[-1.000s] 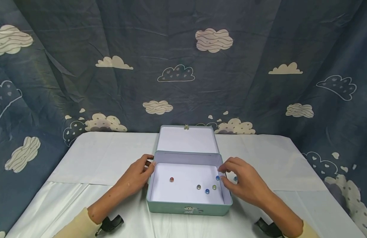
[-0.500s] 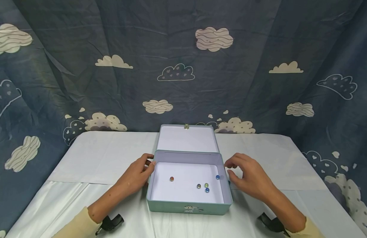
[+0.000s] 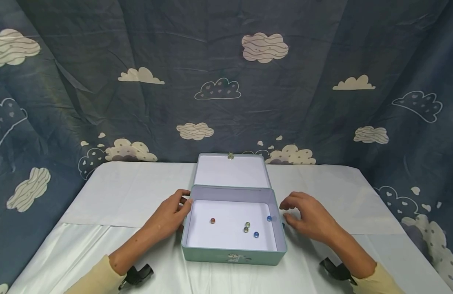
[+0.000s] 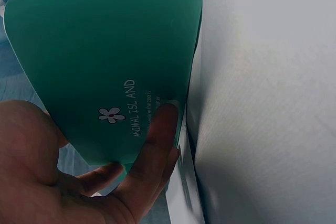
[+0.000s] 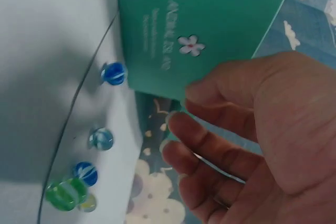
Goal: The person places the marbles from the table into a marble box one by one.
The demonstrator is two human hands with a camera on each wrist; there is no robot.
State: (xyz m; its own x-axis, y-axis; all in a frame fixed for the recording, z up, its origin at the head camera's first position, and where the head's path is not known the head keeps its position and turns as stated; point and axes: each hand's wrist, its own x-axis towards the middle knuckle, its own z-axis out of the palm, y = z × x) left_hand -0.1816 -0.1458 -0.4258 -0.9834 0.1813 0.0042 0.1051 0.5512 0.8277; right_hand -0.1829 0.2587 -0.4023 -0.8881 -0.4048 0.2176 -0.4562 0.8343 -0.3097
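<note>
A green tin box [image 3: 208, 255] stands with its lid [image 3: 232, 171] raised at the back. Inside lie a red marble [image 3: 212, 221], two yellowish marbles [image 3: 246, 230] close together and two blue marbles [image 3: 256, 234]. My left hand [image 3: 169, 214] holds the box's left wall, thumb at the rim and a finger [image 4: 157, 135] along the printed outer side. My right hand [image 3: 309, 216] is just outside the right wall, thumb near that wall, fingers loosely bent with nothing held. Beside it in the right wrist view, several marbles, one blue [image 5: 114, 73] and one green [image 5: 65, 194], lie on the cloth.
White cloth [image 3: 138, 179] covers the table, with a seam running across it. A dark blue curtain [image 3: 303, 122] with cloud prints hangs behind and at both sides. Black straps [image 3: 136, 275] circle both wrists.
My right hand has drawn back from over the right rim to outside the box. One yellowish-green marble has rolled left, close to the other yellowish one. The left hand stays put.
</note>
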